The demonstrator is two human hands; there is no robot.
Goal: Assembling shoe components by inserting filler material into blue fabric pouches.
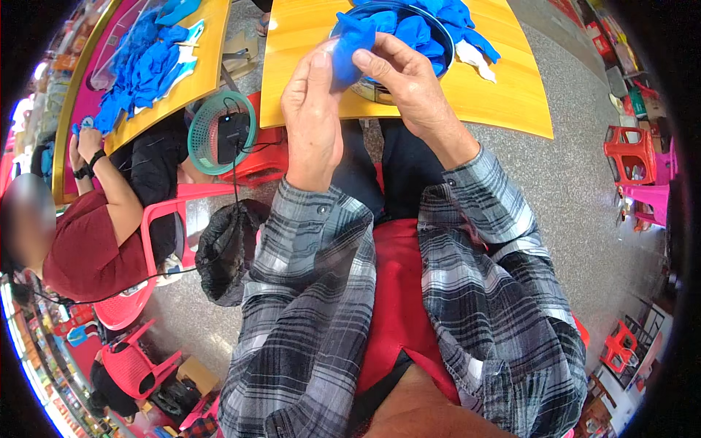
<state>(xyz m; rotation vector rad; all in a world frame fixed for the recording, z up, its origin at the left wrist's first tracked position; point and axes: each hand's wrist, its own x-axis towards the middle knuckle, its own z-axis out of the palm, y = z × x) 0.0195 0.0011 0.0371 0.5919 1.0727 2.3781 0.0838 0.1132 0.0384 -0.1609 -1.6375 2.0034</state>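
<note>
Both my hands are raised in front of me over the near edge of a yellow wooden table (511,95). My left hand (312,109) and my right hand (409,80) pinch the same piece of blue cloth (349,45) between their fingers. Just behind it stands a round metal bowl (442,40) heaped with more blue cloth pieces (431,22). A white piece (475,58) lies on the table beside the bowl. My sleeves are grey plaid.
At the left sits another person in a dark red shirt (87,248) on a pink plastic chair (157,219), at a second yellow table (197,73) piled with blue cloth. A green basket (219,131) and a black bag (226,248) stand between us. Red stools (631,153) stand at the right.
</note>
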